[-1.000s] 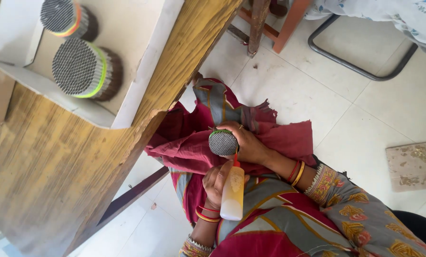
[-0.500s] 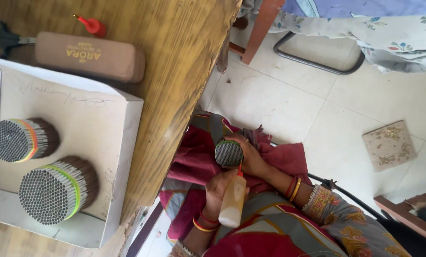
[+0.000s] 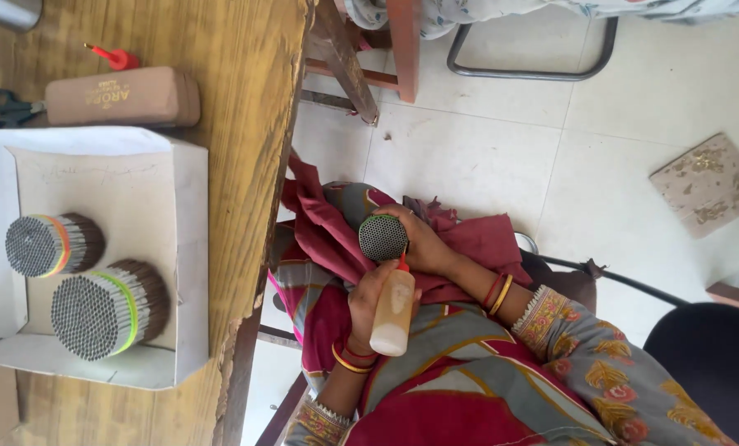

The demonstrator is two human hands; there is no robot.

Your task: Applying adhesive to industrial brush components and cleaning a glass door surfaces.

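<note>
Landmark: the white cardboard tray (image 3: 189, 248) on your wooden table (image 3: 245, 99).

1. Inside the tray: two round bundles of thin tubes, the smaller bundle (image 3: 51, 245) with an orange band, the larger bundle (image 3: 105, 312) with a green band just beside it.
2. Above the tray on the table: black scissors (image 3: 6, 106), a brown oblong case (image 3: 125, 96) touching them, and a small red cap (image 3: 115, 58) beyond the case.
3. Right of the tray, past the table edge, over your lap: your left hand (image 3: 373, 301), fingers wrapped round a squeeze bottle (image 3: 392, 312) of pale amber liquid, its red nozzle touching a third tube bundle (image 3: 383, 238).
4. Further right of the tray: your right hand (image 3: 427, 244), fingers curled round that bundle, open ends facing up, above dark red cloth (image 3: 477, 244).
5. Far right of the tray: a patterned floor tile piece (image 3: 708, 183).
</note>
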